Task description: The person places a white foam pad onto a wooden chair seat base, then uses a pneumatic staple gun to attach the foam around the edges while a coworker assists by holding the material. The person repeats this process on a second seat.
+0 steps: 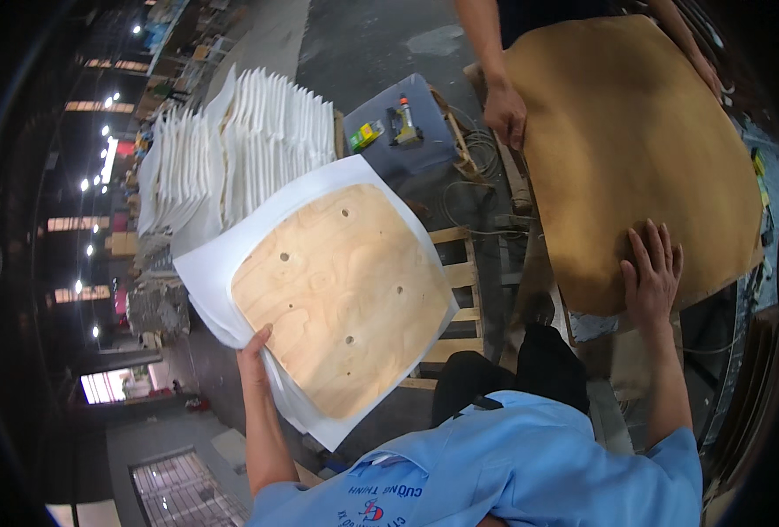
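Note:
On the left, my left hand grips the near-left edge of a plywood panel, its thumb on the wood and its other fingers hidden. The panel is pale, has rounded corners and shows several drilled holes. White foam sheets lie under it and stick out past its edges. At the right, my right hand rests flat, fingers stretched, on the near part of a large brown panel with rounded corners. A co-worker's hand holds that panel's far-left edge, and the person's other hand is at its far-right side.
A tall stack of white sheets stands behind the plywood. Farther right, a grey box top carries a yellow-green package and a black-and-yellow tool. A slatted wooden pallet and coiled cable lie between the two panels.

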`<state>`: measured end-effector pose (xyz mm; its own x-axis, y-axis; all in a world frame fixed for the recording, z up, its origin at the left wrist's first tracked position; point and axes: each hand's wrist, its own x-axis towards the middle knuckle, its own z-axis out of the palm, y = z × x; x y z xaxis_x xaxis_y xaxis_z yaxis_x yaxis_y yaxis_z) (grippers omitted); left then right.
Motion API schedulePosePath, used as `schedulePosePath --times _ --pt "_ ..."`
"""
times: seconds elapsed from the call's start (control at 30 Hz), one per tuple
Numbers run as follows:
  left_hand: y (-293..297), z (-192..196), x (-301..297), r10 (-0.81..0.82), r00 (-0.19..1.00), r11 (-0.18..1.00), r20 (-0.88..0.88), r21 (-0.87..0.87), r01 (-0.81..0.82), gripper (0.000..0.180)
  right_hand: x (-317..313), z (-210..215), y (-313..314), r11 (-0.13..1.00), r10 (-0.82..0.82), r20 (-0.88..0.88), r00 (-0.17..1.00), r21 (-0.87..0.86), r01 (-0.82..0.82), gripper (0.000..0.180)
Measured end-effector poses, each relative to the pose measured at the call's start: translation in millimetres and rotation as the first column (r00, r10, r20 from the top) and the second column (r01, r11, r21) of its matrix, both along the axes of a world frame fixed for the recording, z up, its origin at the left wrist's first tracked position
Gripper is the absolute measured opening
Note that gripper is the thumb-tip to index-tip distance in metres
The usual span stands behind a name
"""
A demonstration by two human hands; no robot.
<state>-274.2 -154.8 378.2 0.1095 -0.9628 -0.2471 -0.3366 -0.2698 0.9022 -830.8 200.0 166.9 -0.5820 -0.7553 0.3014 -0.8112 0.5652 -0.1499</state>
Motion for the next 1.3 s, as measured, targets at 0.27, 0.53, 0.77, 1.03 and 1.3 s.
schedulePosePath --times 0.27,0.53,0.77,1.03,1.3 --pt "8.8 41.9 -3.1 0.037 0.992 0.998 0.124 -0.056 -0.030 0.061 -6.8 -1.6 -16.9 0.995 0.017 0.037 0.999 -0.101 -0.013 0.046" --pt "4.7 37.7 -0.5 -0.010 0.954 0.992 0.299 -0.116 0.047 0.054 -28.2 -28.3 -66.9 0.989 0.057 0.025 0.998 -0.140 -0.053 0.045" --pt "13.6 41.6 -34.8 0.088 0.942 0.986 0.324 -0.164 -0.035 0.061 -73.8 -59.7 -110.5 0.940 0.178 0.215 0.960 -0.327 -0.101 0.048" --pt "116.9 80.7 -53.2 0.361 0.893 0.915 0.268 -0.286 -0.284 0.068 72.5 -66.5 -263.9 0.773 0.610 0.729 -0.310 -0.634 0.028 0.050" --pt "160.9 183.6 -40.2 0.386 0.911 0.842 -0.148 -0.348 -0.413 0.069 219.8 -71.3 -412.6 0.732 -0.071 0.460 -0.885 -0.579 -0.360 0.081"
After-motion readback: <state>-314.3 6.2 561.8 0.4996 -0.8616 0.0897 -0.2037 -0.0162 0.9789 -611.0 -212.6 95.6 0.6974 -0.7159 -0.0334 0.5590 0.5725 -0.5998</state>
